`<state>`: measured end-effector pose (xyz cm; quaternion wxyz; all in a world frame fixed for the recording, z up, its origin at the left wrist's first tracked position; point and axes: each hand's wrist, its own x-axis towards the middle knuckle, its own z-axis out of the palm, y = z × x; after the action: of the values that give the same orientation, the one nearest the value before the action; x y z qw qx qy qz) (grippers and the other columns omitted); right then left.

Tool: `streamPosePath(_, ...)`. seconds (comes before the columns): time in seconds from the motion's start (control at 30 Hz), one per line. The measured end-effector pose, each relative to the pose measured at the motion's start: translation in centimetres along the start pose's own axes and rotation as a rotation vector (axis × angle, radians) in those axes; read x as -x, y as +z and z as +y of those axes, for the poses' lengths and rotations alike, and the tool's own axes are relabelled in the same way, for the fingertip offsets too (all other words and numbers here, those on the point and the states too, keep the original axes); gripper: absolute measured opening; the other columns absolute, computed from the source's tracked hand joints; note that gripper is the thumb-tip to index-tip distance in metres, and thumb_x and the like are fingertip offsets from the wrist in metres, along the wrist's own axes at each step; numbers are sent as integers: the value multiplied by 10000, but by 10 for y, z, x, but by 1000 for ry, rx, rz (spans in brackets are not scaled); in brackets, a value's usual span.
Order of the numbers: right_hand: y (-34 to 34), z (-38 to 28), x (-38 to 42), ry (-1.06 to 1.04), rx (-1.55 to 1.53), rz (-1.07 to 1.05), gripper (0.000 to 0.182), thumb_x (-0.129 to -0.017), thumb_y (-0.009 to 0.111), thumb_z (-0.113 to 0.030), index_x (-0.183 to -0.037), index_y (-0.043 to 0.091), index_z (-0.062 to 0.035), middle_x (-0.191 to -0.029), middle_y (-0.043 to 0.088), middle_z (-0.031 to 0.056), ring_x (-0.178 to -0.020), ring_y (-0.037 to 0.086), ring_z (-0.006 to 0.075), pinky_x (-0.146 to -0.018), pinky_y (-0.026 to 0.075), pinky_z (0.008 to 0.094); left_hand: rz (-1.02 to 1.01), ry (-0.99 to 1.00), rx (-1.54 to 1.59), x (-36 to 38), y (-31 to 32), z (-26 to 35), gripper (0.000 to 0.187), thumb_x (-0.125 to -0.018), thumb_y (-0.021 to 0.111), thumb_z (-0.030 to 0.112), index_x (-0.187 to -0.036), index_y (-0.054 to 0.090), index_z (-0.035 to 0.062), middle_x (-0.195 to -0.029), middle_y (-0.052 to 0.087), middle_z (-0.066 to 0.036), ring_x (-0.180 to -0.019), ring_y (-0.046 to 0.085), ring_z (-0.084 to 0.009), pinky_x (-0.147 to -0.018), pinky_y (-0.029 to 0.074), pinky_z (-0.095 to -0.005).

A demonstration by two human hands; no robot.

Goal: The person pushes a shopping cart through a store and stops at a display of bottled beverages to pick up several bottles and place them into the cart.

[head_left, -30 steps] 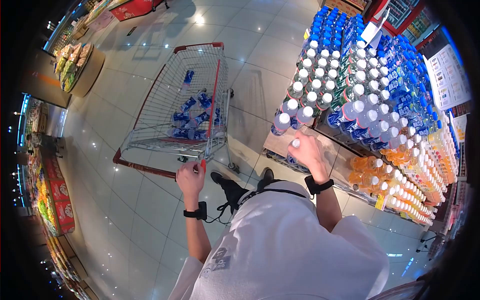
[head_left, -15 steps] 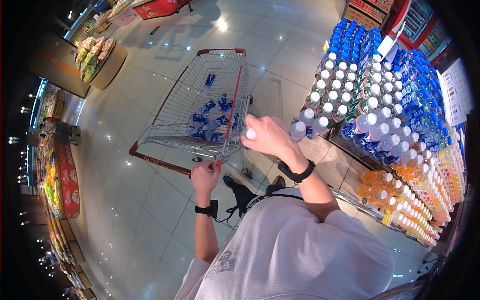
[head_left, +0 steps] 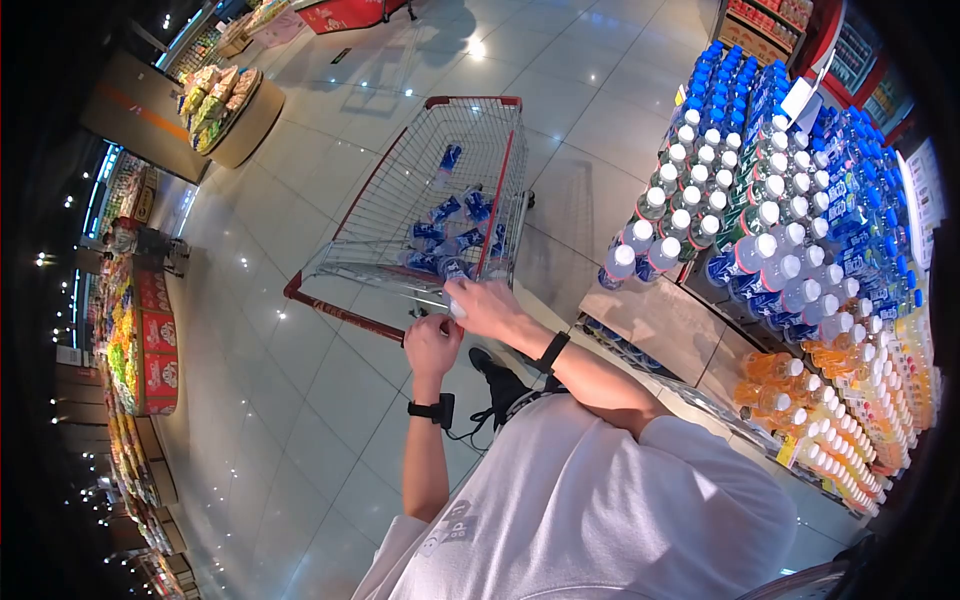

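My left hand (head_left: 432,347) is closed around the right end of the red handle bar (head_left: 345,318) of a wire shopping cart (head_left: 375,185). Just beside it, over the handle side of the cart, my right hand (head_left: 487,309) is closed on a bottle (head_left: 455,269) with a blue label. Its white cap shows by the thumb, and part of the bottle is hidden by my fingers. Inside the basket several blue-labelled bottles (head_left: 428,232) lie in a loose heap, and one bottle (head_left: 450,157) lies apart toward the far end.
At the right, white-capped bottles (head_left: 690,195) stand in rows beside blue-capped packs (head_left: 860,215) and orange drink bottles (head_left: 775,367). A wooden platform edge (head_left: 640,310) lies near the cart. A snack stand (head_left: 245,130) and a goods shelf (head_left: 155,340) are on the left.
My right hand has moved left and down with the bottle, from beside the cart to over its handle end, close to my left hand. The left hand stays on the handle.
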<state>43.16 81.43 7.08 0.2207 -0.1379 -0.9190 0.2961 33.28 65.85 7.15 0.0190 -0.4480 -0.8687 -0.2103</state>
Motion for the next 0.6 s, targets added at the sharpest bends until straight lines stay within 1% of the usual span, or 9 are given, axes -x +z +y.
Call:
streamPosePath(0.07,4,-3,1,33,-11,-46,461,-801,824,-219,-1177,605,-68,-1022,763,178,-857,768,414,-703,613,509,-10,-37,17,0,-3,5,134,-849,739,188,-780,776,79,-791,756,-103,-804,720,-347,-771,556,-480)
streamPosePath(0.1,4,-3,0,59,-17,-88,464,-801,824,-234,-1177,608,-71,-1038,765,180,-861,770,415,-706,613,510,-12,-38,17,0,-1,5,134,-849,739,188,-780,776,79,-791,756,-103,-804,720,-347,-771,556,-480)
streamPosePath(0.17,4,0,2,66,-46,-53,464,-800,825,-246,-1174,610,-74,-1022,771,179,-856,770,415,-705,613,512,4,-41,26,0,1,3,143,-848,742,193,-771,770,77,-783,752,-103,-798,718,-350,-767,556,-480)
streamPosePath(0.2,2,1,3,73,-73,-17,464,-799,826,-257,-1170,613,-78,-1005,777,178,-850,771,415,-703,613,513,2,-39,26,0,0,4,143,-848,742,193,-771,770,77,-783,752,-103,-798,718,-350,-767,556,-480)
streamPosePath(0.4,-12,5,9,117,-81,-13,442,-814,830,-263,-1149,608,-79,-901,782,187,-835,767,422,-692,607,518,25,-16,24,-2,0,3,137,-850,737,190,-779,780,82,-784,752,-105,-795,716,-353,-766,558,-485)
streamPosePath(0.43,-13,5,10,117,-80,-14,442,-814,830,-263,-1149,608,-79,-901,782,187,-835,767,422,-692,607,518,-4,-20,6,-2,-1,3,135,-856,734,192,-820,791,76,-808,765,-106,-802,723,-349,-778,567,-479)
streamPosePath(0.47,-14,5,10,136,-82,-26,457,-819,832,-259,-1168,603,-74,-909,781,195,-831,765,429,-688,606,517,-32,-24,-11,-2,-1,3,145,-862,731,194,-861,803,69,-833,779,-107,-808,729,-344,-790,576,-473)
streamPosePath(0.53,-11,7,12,155,-85,-39,472,-824,834,-255,-1187,597,-70,-917,781,203,-827,763,435,-685,605,517,-28,-22,-15,-2,0,3,142,-862,731,194,-860,804,72,-834,779,-107,-809,730,-344,-790,576,-472)
streamPosePath(0.6,-6,7,12,160,-103,-2,491,-856,781,-184,-1265,552,-36,-864,770,214,-789,759,448,-663,609,529,-23,-22,-22,-2,-1,2,139,-862,731,193,-859,805,75,-836,779,-107,-810,730,-343,-790,577,-470)
